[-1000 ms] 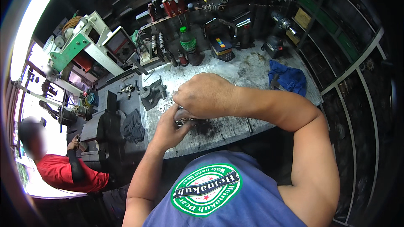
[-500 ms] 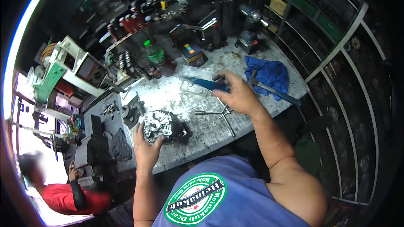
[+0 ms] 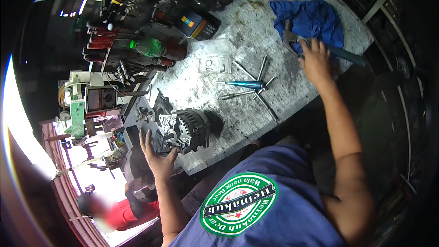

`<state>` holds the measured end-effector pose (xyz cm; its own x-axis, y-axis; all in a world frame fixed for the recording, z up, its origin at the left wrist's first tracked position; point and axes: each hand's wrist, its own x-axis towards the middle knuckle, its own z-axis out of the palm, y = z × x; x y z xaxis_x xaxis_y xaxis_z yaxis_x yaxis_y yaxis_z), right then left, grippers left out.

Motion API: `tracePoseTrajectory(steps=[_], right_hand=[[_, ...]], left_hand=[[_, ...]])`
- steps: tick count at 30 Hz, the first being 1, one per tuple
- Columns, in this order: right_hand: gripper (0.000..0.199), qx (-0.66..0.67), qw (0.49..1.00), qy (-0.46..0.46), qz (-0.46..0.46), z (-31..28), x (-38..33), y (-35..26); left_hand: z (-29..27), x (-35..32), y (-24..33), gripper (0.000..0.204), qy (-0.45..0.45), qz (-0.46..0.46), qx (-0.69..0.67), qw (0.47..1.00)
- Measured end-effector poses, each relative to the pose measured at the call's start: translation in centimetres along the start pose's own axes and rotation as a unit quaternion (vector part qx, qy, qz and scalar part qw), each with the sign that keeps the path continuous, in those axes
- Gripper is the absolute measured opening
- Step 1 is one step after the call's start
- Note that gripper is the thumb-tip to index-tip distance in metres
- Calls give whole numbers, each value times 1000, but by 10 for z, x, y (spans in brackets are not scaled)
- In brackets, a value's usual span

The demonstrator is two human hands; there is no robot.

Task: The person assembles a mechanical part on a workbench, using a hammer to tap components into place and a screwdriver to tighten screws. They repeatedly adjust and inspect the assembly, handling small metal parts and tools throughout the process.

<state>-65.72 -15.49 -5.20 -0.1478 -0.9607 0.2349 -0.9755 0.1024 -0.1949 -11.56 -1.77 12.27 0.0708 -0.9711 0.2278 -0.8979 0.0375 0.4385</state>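
An alternator [image 3: 194, 128] with a finned metal case and a shaft sits near the bench's left front. My left hand [image 3: 157, 162] is beside its shaft end, fingers spread, with the thumb at the lower edge of the case. At the right, my right hand [image 3: 316, 66] is over the neck of a claw hammer [image 3: 343, 56], fingers across the handle close to the head. The hammer lies on a blue cloth [image 3: 315, 16]. A blue-handled screwdriver [image 3: 249, 84] rests mid-bench across a multi-arm metal wrench [image 3: 265, 105].
Behind the screwdriver lies a clear plastic packet [image 3: 215, 64]. A green-capped bottle [image 3: 148, 46] and a dark boxed device [image 3: 194, 23] stand farther back. Another person in a red shirt [image 3: 132, 212] is at the lower left. The bench's front edge [image 3: 242, 146] runs before me.
My right hand has put the screwdriver down on the wrench and moved right to the hammer. My left hand stays by the alternator, which has turned to show its side. The view has shifted.
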Motion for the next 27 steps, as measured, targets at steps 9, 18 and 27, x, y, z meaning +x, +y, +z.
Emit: tracePoseTrajectory(steps=[9,18,27], right_hand=[[35,-41,992,67,-95,25,30,50],[35,-34,998,52,26,32,36,48],[37,175,955,185,153,-47,-88,-19]], left_hand=[[-6,39,57,126,-142,105,241,954],[2,52,52,116,-268,105,176,941],[-7,68,17,126,-322,271,138,897]])
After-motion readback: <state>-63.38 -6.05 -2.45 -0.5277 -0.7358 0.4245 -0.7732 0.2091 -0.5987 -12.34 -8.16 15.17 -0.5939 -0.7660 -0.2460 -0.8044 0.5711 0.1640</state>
